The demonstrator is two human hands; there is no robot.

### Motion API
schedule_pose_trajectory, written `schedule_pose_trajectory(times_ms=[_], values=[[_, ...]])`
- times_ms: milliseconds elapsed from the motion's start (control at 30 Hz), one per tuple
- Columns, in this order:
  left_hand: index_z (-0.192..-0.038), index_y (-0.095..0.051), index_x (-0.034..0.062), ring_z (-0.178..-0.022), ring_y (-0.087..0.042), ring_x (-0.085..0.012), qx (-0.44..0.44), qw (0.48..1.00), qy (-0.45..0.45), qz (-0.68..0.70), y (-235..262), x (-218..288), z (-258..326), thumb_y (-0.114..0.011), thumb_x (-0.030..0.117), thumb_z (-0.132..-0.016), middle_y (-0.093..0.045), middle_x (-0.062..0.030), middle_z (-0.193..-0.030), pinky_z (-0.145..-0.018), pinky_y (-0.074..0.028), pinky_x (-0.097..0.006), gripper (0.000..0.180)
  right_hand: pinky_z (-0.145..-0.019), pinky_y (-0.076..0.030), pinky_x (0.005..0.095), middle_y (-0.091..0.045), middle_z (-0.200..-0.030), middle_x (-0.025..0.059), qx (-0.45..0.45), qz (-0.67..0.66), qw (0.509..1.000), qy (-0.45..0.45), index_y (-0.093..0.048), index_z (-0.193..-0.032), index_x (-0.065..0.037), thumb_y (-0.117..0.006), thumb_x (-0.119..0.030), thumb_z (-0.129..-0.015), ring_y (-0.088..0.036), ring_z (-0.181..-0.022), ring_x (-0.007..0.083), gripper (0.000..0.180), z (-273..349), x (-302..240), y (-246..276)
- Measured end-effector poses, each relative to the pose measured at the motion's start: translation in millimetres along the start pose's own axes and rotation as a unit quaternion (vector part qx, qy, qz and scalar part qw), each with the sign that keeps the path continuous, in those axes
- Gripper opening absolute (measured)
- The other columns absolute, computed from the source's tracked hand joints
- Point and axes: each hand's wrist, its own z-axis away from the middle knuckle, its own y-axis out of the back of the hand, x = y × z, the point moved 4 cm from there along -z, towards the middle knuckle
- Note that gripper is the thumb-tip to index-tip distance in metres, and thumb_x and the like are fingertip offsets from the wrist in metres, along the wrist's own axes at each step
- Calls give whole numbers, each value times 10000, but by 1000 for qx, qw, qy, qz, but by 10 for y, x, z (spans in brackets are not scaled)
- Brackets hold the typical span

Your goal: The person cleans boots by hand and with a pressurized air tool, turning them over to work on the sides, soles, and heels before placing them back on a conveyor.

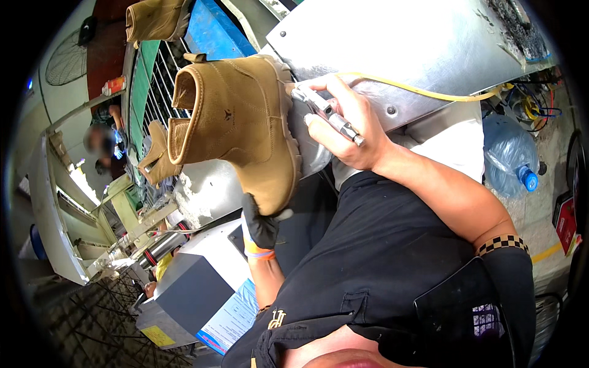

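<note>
A tan ankle boot (236, 116) is held on its side, its sole turned toward the right and its opening toward the left. My left hand (261, 227), in a dark and white glove with an orange cuff, grips it at the toe. My bare right hand (356, 126) is closed around a silver metal air gun (328, 113). Its front end is close to the boot's sole edge near the heel; whether they touch I cannot tell. A yellow hose (423, 92) runs behind my right hand; where it joins is hidden.
A shiny metal sheet (392, 43) lies beyond my right hand. More tan boots (158, 153) rest by a wire rack (165, 73) at the left. A blue bin (215, 30) stands behind. At right is a large water bottle (509, 153) near loose cables. A person (101, 138) is far left.
</note>
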Motion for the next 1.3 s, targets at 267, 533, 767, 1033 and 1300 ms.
schedule_pose_trajectory(times_ms=[267, 533, 767, 1033, 1300], values=[[-1428, -347, -7, -1031, -654, -380, -138, 976, 47, 159, -607, -67, 224, -409, 524, -990, -554, -228, -1297, -744, -624, -374, 690, -544, -396, 263, -570, -630, 42, -18, -27, 999, 21, -522, -1159, -2, -595, -160, -805, -496, -550, 77, 395, 131, 9, 54], [-1438, -344, 47, -1097, -614, -379, -171, 961, 66, 209, -1072, -30, 258, -436, 539, -974, -523, -182, -1329, -822, -597, -387, 683, -684, -432, 246, -600, -914, 63, -55, -22, 998, -12, -509, -1207, 23, -556, -127, -844, -508, -788, 60, 396, 261, -46, 244], [-1447, -325, 54, -1181, -555, -404, -202, 936, 103, 271, -1442, 72, 267, -439, 542, -973, -486, -192, -1363, -917, -557, -452, 690, -490, -360, 216, -504, -690, -30, -44, 4, 999, -32, -534, -1159, -6, -554, -119, -867, -448, -549, 33, 313, 368, -195, 543], [-1479, -263, 28, -1259, -504, -357, -334, 902, 115, 248, -2096, 232, 217, -404, 623, -948, -469, -198, -1393, -1002, -489, -470, 810, -434, -322, 223, -473, -630, -20, -28, 26, 998, -49, -519, -1161, 5, -518, -49, -869, -400, -475, 36, 297, 557, -519, 909], [-1490, -227, 43, -1329, -424, -401, -396, 875, 151, 232, -2310, 191, 154, -426, 680, -906, -372, -227, -1469, -1032, -457, -516, 886, -429, -337, 241, -443, -594, -2, -57, 84, 988, -117, -517, -1036, -3, -529, -53, -849, -400, -450, 65, 194, 613, -877, 1115]])
